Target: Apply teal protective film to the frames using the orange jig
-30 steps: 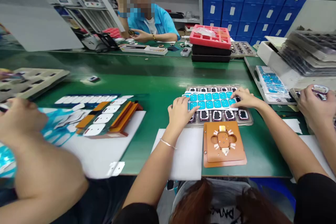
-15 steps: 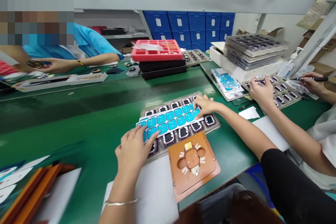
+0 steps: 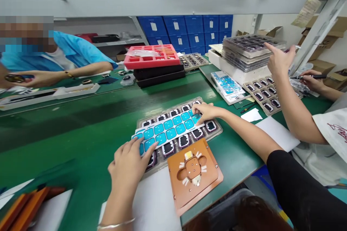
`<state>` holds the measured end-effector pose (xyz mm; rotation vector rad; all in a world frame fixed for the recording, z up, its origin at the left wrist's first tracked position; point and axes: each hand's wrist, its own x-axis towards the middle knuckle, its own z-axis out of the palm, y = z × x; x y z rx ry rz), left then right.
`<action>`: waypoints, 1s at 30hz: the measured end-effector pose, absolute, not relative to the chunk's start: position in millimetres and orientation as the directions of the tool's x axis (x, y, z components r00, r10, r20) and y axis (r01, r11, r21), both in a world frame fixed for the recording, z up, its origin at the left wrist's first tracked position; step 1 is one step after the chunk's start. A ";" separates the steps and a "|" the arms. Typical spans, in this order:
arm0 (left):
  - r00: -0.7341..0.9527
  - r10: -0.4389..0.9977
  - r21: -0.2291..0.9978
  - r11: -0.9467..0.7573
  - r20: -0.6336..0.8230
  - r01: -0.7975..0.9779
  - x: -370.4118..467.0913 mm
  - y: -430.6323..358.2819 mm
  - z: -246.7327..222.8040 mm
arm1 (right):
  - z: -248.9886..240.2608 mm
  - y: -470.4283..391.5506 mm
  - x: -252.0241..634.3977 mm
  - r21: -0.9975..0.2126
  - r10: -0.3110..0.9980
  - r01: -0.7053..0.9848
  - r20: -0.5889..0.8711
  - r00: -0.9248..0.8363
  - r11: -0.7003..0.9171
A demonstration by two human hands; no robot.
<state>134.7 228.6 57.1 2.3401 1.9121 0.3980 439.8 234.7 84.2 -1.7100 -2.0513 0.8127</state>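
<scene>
A white sheet of blue rounded-square stickers [image 3: 171,134] lies across a clear plastic tray [image 3: 220,130] of dark, white-rimmed frames. On the sheet's left end, my left hand [image 3: 127,162] grips with thumb and fingers. My right hand [image 3: 204,112] pinches the right end, its fingers bent over the last stickers. Another white edge shows just behind the sheet. In front of the tray sits an orange fixture block [image 3: 193,175] with a square recess and white strips around it. Some of the frames are covered by the sheet.
A co-worker's raised hand [image 3: 280,59] is at the right, above another tray of frames [image 3: 264,95]. More blue sheets [image 3: 227,85] lie nearby. A red compartment tray [image 3: 151,57] tops black boxes at the back. Orange blocks [image 3: 29,205] stand at lower left.
The view has shifted, so most things appear farther left. Both my hands still hold the sheet over the tray. The co-worker's hand has risen from the right-hand tray.
</scene>
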 end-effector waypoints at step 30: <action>0.441 0.795 0.110 -0.526 0.417 0.843 122.4 239.3 26.7 | 102.3 211.4 425.1 -0.829 0.884 0.415 0.186 -0.429 0.376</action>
